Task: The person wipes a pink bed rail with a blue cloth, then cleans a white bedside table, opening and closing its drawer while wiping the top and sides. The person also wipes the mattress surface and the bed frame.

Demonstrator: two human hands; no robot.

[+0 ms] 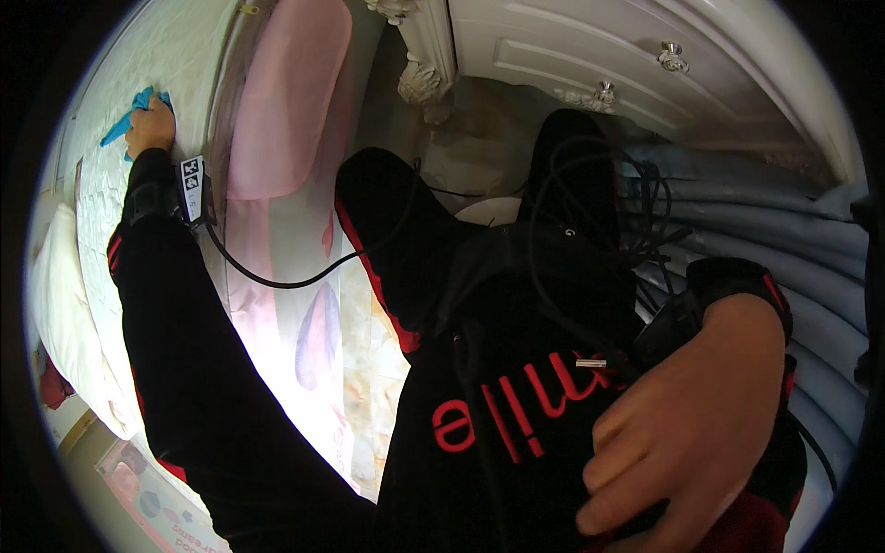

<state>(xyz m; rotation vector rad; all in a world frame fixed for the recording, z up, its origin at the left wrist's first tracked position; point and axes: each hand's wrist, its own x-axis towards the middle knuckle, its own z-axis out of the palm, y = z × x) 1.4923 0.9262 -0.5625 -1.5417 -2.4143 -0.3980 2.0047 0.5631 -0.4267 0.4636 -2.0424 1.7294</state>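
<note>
My left hand (150, 130) reaches out at the upper left and grips a bunched blue cloth (138, 114). The cloth rests against a white quilted surface (104, 200), which looks like a mattress top, with one corner trailing away from my fingers. Close to my chest is my right hand (681, 422), its back towards me and its fingers loosely curled. Nothing shows in it, but the palm is hidden. Beside the white surface hangs a pink and white printed fabric side panel (283, 104) with a zip pull (249, 9) near its top.
A white carved cabinet (588, 41) with crystal knobs stands ahead of me. Padded pale blue folds (747, 207) lie on the right. Black cables (297, 282) run from my left wrist device and across my lap. White bedding (69, 318) is heaped at the far left.
</note>
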